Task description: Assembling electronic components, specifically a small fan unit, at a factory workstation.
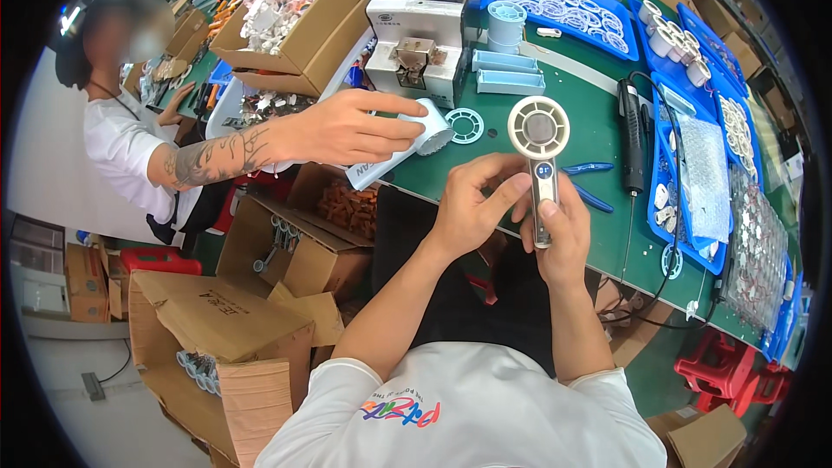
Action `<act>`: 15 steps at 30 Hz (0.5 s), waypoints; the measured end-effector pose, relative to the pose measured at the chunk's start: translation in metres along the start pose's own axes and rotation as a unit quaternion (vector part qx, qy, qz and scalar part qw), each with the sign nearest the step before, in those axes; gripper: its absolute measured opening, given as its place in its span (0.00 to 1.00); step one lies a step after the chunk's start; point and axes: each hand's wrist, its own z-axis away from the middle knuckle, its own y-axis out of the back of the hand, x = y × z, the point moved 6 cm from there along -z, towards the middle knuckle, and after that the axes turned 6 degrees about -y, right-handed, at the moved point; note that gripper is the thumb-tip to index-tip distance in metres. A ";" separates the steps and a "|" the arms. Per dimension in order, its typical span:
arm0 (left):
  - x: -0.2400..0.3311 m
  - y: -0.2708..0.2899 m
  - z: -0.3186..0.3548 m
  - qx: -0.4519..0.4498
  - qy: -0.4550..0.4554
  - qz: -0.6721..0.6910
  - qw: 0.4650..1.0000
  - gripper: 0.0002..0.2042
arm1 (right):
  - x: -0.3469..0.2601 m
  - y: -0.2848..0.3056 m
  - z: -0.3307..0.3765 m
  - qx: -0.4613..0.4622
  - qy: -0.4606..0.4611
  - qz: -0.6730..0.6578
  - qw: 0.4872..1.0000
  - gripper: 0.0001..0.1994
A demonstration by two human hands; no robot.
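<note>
Green bench (598, 143) fills the upper part of the view, crowded with blue trays (563, 4) of white rings, cardboard boxes and a grey machine (420, 30). Both of the person's hands meet over its near edge around a small handheld fan (539, 152), held upright with its round white head above the hands and its silver handle running down between them. The right hand (562, 238) is closed around the lower handle, fingers wrapped behind it. The left hand (472, 208) is loosely curled, its thumb and fingertips pressing the handle just below the fan head. Beyond the left hand, a co-worker's tattooed arm reaches across, that hand (351, 130) gripping a white cylinder (432, 130). A loose white ring (465, 126) lies on the bench just past it. To the right of the right hand lie blue pliers (589, 169) and a black power tool (631, 134).
</note>
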 end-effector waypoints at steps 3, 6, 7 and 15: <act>0.001 -0.001 0.000 0.002 -0.003 0.007 1.000 0.13 | 0.001 0.000 0.000 -0.012 0.000 -0.011 1.000 0.23; 0.000 -0.001 0.000 0.002 0.004 0.010 1.000 0.14 | -0.001 0.000 0.000 -0.007 0.001 -0.008 1.000 0.23; 0.001 -0.001 0.000 0.002 0.006 0.011 1.000 0.14 | -0.001 0.000 0.000 -0.005 0.001 -0.007 1.000 0.23; 0.001 0.000 -0.001 -0.001 0.022 0.026 0.999 0.14 | 0.000 -0.001 0.000 -0.004 0.000 -0.006 1.000 0.23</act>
